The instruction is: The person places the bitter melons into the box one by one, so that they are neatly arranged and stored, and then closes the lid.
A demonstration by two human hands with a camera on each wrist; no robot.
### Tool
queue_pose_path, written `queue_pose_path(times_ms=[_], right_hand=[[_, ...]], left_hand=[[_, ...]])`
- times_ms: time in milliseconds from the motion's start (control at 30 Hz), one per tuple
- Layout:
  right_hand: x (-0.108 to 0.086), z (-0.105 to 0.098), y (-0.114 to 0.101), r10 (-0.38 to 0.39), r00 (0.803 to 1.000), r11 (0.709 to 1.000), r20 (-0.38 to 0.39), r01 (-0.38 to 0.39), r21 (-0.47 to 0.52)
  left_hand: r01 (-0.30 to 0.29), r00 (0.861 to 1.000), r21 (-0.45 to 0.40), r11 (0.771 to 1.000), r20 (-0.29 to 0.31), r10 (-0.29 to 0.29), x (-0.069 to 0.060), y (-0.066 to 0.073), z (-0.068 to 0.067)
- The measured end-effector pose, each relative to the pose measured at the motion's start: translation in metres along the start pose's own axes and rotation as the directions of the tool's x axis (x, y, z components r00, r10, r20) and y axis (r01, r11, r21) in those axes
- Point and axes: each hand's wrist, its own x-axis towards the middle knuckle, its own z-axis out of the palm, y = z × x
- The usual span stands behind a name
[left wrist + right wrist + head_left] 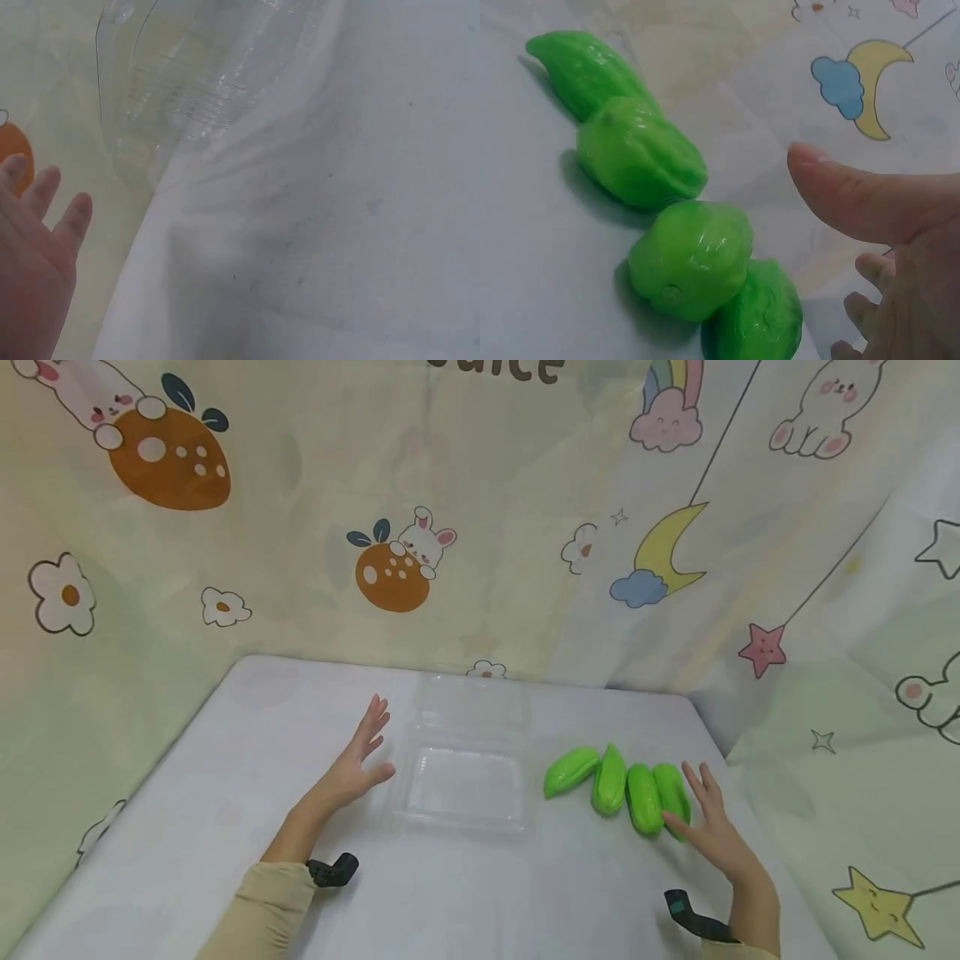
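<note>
A clear plastic clamshell box [465,820] lies on the table with its lid [471,706] folded back; nothing shows inside. To its right are several glossy, ribbed green gourds in a row, from the leftmost gourd [572,772] to the rightmost gourd [671,787]. My left hand [356,772] hovers left of the box, fingers spread, holding nothing. Beside the rightmost gourd is my right hand [712,831], its thumb overlapping that gourd in the head view. In the right wrist view a gap separates the thumb [840,195] from the nearest gourd [757,315].
A white cloth covers the table [187,827]. Behind it and to both sides hangs a printed curtain [300,552] with cartoon rabbits, stars and a moon. Each wrist carries a black camera mount, such as the left mount [333,870].
</note>
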Motion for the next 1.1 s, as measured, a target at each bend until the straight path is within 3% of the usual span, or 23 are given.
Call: queue_pose_path(times_ms=[167, 367, 500, 733, 1100], right_hand=[[0.010, -0.005, 0.017, -0.009, 0.998, 0.991, 0.067, -0.001, 0.137], [0.016, -0.011, 0.035, -0.015, 0.990, 0.973, 0.138, -0.017, 0.229], [0.015, -0.013, 0.040, -0.011, 0.986, 0.964, 0.167, -0.034, 0.265], [0.011, -0.016, 0.043, 0.006, 0.987, 0.958, 0.163, -0.052, 0.283], [0.015, -0.014, 0.040, 0.034, 0.981, 0.967, 0.190, -0.081, 0.241]], left_hand=[[0.057, 0.997, -0.086, 0.995, 0.056, -0.052, 0.015, -0.005, -0.003], [0.141, 0.979, -0.077, 0.987, 0.159, -0.127, 0.018, -0.007, 0.001], [0.112, 0.977, -0.084, 0.990, 0.194, -0.094, 0.017, -0.010, 0.006], [0.087, 0.979, -0.127, 0.988, 0.196, -0.061, 0.018, -0.018, 0.013], [0.130, 0.971, -0.136, 0.982, 0.217, -0.099, 0.011, -0.031, 0.025]])
